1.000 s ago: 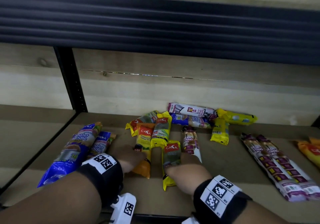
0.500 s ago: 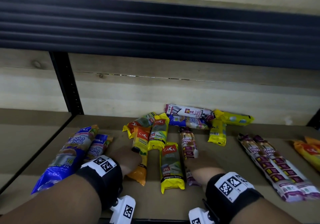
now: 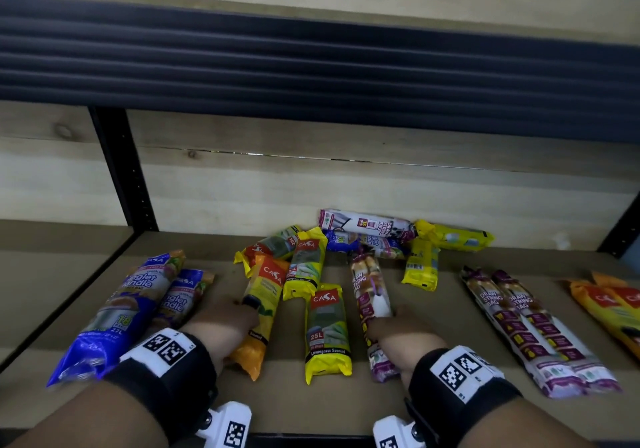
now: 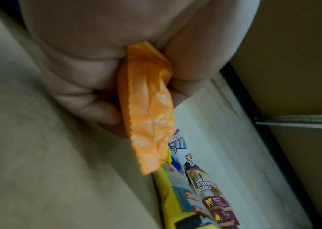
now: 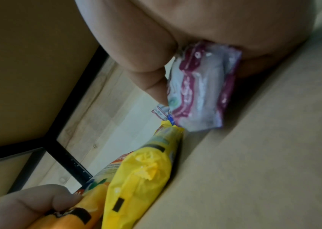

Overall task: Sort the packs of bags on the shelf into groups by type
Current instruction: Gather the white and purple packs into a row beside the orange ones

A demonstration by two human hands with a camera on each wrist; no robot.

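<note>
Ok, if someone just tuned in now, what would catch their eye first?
Both hands gripping packs at the shelf's front: the left hand holds an orange pack, the right hand a purple drawstring pack. Between them lies a bright yellow pack, with a jumbled pile behind against the back wall.

head view looks down along the shelf [image 3: 433,312]; both wrist views sit close, facing its back wall, sharing the yellow pack [image 3: 327,333].
</note>
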